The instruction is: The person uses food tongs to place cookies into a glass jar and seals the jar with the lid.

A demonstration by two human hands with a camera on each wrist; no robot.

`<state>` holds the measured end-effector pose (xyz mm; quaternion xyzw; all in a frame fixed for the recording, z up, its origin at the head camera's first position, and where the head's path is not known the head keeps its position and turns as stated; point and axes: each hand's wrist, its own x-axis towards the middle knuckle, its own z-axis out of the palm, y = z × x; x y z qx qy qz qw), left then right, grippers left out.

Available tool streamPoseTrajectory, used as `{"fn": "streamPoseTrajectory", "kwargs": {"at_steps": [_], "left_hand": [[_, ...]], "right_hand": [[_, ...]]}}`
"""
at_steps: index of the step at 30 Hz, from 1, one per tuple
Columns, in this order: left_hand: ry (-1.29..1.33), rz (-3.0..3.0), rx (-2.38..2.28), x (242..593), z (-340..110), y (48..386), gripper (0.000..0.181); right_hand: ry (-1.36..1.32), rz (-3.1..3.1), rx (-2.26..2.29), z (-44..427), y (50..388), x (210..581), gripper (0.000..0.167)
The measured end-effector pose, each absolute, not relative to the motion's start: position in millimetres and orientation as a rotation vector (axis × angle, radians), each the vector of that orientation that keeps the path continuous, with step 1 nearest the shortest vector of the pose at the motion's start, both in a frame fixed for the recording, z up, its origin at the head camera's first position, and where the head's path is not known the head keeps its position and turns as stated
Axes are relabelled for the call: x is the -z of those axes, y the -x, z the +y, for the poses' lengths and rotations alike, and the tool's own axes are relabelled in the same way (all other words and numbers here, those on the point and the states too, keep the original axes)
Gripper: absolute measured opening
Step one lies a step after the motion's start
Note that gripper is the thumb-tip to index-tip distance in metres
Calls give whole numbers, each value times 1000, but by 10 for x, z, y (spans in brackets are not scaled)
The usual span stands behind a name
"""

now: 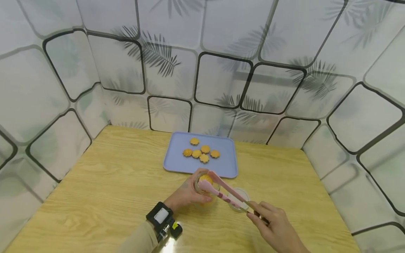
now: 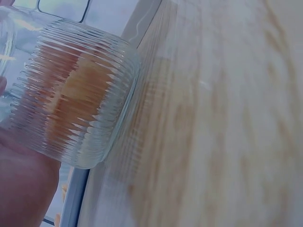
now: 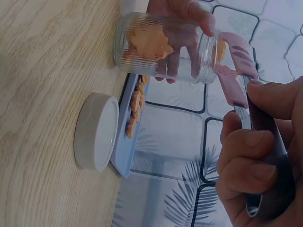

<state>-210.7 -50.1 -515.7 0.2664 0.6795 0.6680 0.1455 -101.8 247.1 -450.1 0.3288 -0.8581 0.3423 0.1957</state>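
My left hand (image 1: 188, 195) grips a clear ribbed glass jar (image 2: 90, 94) round its side. Inside, several golden flower-shaped cookies (image 3: 147, 42) lie at the bottom. With curled fingers my right hand (image 1: 273, 225) holds a pair of tongs (image 1: 226, 185) by the metal handles. The pink tong tips are at the jar's mouth, on either side of another cookie (image 3: 221, 49). In the right wrist view this cookie shows just at the rim; whether both tips touch it is hard to tell.
A blue-lilac tray (image 1: 227, 165) with several more cookies (image 1: 205, 149) stands behind the jar on the wooden table (image 1: 126, 168). A round white lid (image 3: 97, 132) lies to the jar's right, under the tongs. Patterned curtains (image 1: 171, 70) enclose the back and sides.
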Motion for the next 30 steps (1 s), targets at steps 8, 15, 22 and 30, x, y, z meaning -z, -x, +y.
{"fn": "streamPoseTrajectory", "kwargs": {"at_steps": [8, 15, 22, 30], "left_hand": [[-794, 1947, -1956, 5173, -495, 2136, 75], [-803, 1948, -1950, 5165, -496, 2133, 75], [-832, 1924, -1972, 5177, -505, 2163, 75], [-881, 1888, -1987, 5218, -502, 2151, 76]], "right_hand": [[-882, -2422, -888, 2460, 1009, 4480, 37], [-880, -2410, -875, 2452, 1004, 4482, 37], [-891, -2388, -848, 2459, 1028, 4510, 40], [-882, -2385, -957, 2462, 1072, 4510, 37]]}}
